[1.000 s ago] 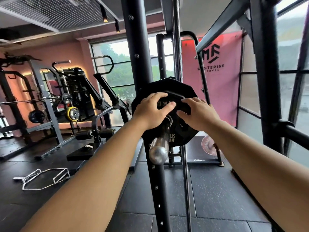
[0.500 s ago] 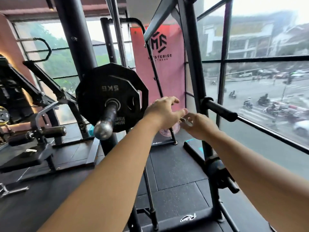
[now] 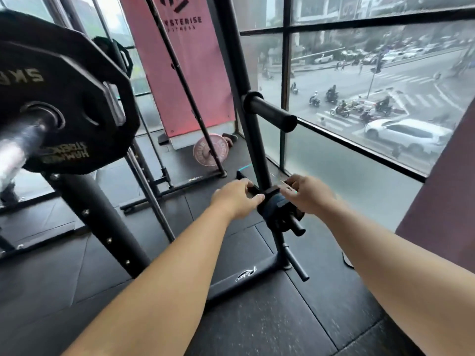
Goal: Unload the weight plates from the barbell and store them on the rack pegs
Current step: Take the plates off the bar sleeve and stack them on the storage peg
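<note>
One black rubber floor (image 3: 154,253) is running up to a street-facing window (image 3: 359,86), with a pink plate (image 3: 210,152) leaning at its far edge. The left grip (image 3: 236,199) and right grip (image 3: 308,195) are both curling onto a small dark piece (image 3: 275,206) on a lower rack peg (image 3: 295,226); its kind is blurring out. The black weight plate (image 3: 64,98) is sitting on the barbell (image 3: 18,147), both running off the picture's left side.

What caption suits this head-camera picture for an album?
Left hand and right hand grip a dark fitting on a lower rack peg; the 5 kg plate sits on the barbell.
</note>
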